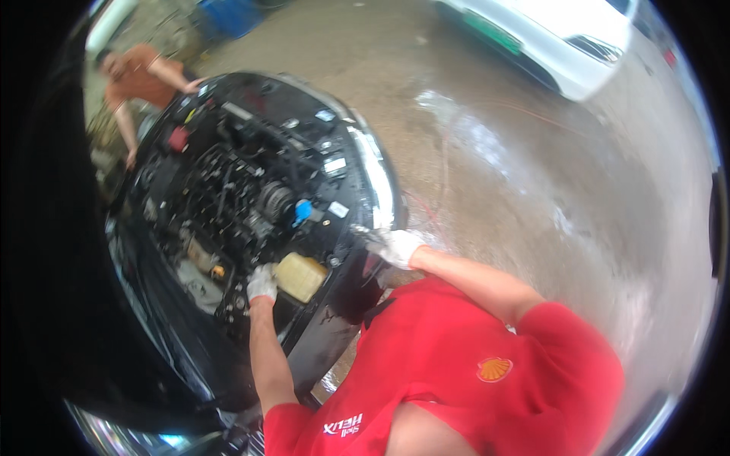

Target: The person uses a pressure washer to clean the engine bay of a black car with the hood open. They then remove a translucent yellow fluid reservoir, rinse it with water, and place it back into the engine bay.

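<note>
My left hand (262, 282), in a whitish knit glove, is inside the engine bay with its fingers curled. It is against the left side of a yellowish translucent plastic tank (301, 277); what the fingers hold, if anything, is hidden. My right hand (397, 248), gloved too, lies at the front corner of the black car (333, 323). Its greyish fingers look stretched out along the edge by the bumper, though blur softens them. Between and beyond my hands spreads the dark engine (228, 182), with a bright blue part (303, 210) near its front.
A person in an orange shirt (148, 76) leans both hands on the car's far side. The raised black hood (53, 251) fills the left. A white car (547, 42) stands at the upper right on wet concrete (487, 144). A blue container (230, 17) is at the back.
</note>
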`<state>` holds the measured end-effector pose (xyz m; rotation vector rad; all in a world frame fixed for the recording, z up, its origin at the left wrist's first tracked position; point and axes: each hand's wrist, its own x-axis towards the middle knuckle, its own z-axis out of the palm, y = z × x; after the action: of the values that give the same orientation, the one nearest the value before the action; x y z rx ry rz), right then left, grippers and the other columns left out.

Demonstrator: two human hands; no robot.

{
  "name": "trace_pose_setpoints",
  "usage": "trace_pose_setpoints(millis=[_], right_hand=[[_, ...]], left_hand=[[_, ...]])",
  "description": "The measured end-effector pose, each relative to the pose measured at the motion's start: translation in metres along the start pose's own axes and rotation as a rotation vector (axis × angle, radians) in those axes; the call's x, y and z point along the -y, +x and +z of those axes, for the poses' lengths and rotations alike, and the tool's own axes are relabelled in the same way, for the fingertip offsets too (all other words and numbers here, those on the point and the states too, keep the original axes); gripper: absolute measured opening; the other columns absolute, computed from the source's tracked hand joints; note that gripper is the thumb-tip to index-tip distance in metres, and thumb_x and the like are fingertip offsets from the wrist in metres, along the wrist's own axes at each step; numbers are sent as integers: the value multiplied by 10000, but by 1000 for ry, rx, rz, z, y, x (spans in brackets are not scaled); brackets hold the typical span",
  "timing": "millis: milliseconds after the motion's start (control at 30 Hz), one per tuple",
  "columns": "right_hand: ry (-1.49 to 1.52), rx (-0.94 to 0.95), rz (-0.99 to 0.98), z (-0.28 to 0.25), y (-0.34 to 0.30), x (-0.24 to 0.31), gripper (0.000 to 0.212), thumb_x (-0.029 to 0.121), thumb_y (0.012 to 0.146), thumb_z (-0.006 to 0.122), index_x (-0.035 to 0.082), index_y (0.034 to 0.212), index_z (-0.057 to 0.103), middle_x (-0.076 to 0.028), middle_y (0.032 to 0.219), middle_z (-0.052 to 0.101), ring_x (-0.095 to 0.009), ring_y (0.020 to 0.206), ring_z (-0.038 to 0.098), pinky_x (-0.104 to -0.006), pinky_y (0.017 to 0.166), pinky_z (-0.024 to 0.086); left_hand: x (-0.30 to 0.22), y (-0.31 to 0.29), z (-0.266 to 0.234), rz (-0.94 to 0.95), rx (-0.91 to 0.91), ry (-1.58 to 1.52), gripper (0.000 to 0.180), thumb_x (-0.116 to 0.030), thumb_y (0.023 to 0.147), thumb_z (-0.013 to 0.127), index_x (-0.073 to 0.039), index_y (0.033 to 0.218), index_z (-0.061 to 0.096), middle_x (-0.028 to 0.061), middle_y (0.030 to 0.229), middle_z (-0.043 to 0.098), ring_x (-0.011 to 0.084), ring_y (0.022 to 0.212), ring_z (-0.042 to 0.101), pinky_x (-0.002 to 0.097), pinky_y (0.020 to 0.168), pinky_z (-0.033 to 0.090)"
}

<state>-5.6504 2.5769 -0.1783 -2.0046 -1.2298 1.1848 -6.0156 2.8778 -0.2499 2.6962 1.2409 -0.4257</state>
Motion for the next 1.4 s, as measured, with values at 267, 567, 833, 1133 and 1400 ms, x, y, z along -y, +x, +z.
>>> trace_pose_setpoints(millis=[267,567,833,1133,1400], right_hand=[[-59,62,-56,33,23,-23,607,446,1119,487,67,1593,465,-304,1333,687,-455,1235,682,-504,1027,524],[140,164,62,39,36,-13,630,363,1098,546,57,1640,447,-157,1209,737,-209,1038,681,-391,909,532],[206,59,-223,47,39,40,590,332,1114,573,-18,1581,490,-196,1302,692,-266,1083,652,-376,989,520],[-152,175,-239,45,28,92,450,275,1063,622,-22,1400,601,-255,1194,680,-353,965,702,-448,862,581],[-87,149,-126,59,21,109,561,443,1074,584,-7,1409,619,-271,1147,746,-383,1040,746,-444,910,565]], left_hand=[[-1,8,27,-100,-40,48,263,-242,1079,510,-96,1230,669,222,1206,694,429,1127,713,548,932,592],[-4,-24,10,-275,-338,-290,349,-241,1037,600,-65,1339,599,273,1298,631,481,1054,715,582,889,587],[16,-108,36,-692,-584,-687,480,-163,898,721,-65,1358,630,224,1287,694,440,1194,674,496,1045,547],[67,-191,89,-823,-762,-710,507,-184,894,751,-23,1368,672,223,1256,748,362,1208,711,428,1063,547],[61,-189,76,-754,-402,-863,581,-220,840,851,-104,1387,692,163,1300,755,346,1192,718,421,1060,541]])
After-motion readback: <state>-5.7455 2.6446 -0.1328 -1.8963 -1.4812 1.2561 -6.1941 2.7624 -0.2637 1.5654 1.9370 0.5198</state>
